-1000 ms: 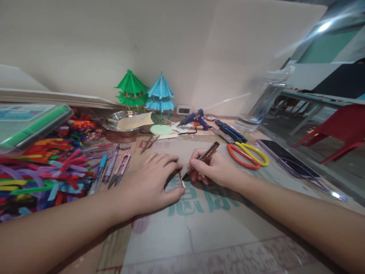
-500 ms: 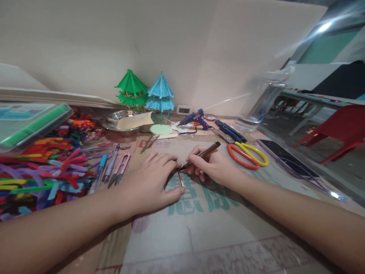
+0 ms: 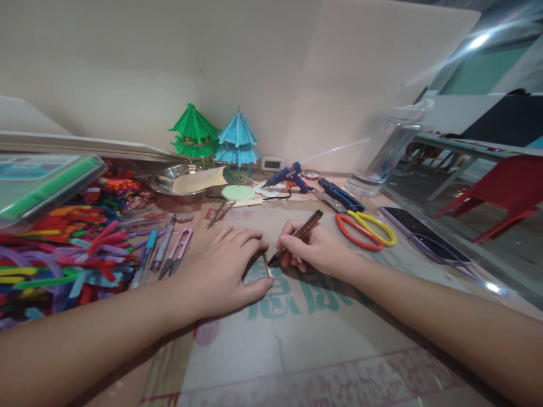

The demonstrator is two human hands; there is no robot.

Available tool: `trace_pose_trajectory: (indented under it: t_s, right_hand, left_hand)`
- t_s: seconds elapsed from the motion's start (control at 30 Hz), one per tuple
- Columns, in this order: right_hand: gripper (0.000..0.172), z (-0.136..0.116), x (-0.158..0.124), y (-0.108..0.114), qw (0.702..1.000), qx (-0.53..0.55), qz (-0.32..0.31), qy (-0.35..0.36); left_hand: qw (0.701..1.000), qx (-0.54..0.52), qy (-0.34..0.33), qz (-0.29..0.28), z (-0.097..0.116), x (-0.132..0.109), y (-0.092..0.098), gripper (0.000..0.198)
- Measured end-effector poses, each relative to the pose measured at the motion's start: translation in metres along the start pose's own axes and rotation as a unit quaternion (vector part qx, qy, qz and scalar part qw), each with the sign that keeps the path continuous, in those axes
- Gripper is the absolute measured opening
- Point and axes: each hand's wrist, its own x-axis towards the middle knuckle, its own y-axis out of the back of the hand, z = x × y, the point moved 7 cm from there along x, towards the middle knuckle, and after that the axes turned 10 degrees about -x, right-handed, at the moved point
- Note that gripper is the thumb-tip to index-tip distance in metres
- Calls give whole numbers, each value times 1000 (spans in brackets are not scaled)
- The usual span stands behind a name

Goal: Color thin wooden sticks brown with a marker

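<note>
Marker [image 3: 305, 228] tip has slid down the stick [image 3: 268, 272] toward the wearer since half a second ago, from near the left index finger to about mid-length. Left hand hasn't visibly moved. Rest of the view shifts left slightly as one, so probably just the head.

Handling, my read: stick looks thin, light, stiff, probably wood. Not slippery, but could roll or skid under a sideways push, and might snap if bent. Best hold is at both ends, pressed flat, middle clear. Marker is light and rigid; take it low on the barrel, near the tip.

Stick lies on the cardboard [image 3: 237, 359], in the gap between the hands, inside the left hand's thumb-index span. Left hand [image 3: 233, 263] rests palm down, index finger at the stick's far end, thumb at the near end, pinning it. Right hand [image 3: 316, 249] is closed round the marker in a writing grip, tip at the stick; can't tell if it's actually touching. Hands are near each other, not touching. Scissors [image 3: 354, 215] lie beyond the right wrist.
</note>
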Motion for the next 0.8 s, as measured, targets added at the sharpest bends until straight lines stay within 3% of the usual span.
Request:
trace_pose_trajectory:
  t_s: [0.17, 0.5, 0.8]
  right_hand:
    - [15, -4, 0, 4, 999, 15, 33, 3]
    - [16, -1, -3, -2, 1000, -17, -25, 0]
    - [14, -1, -1, 0, 1000, 3, 0, -1]
  left_hand:
    - [1000, -1, 1, 0, 1, 1, 0, 43]
    - [1000, 4, -2, 4, 1, 0, 0, 44]
    - [1000, 2, -6, -3, 1, 0, 0, 46]
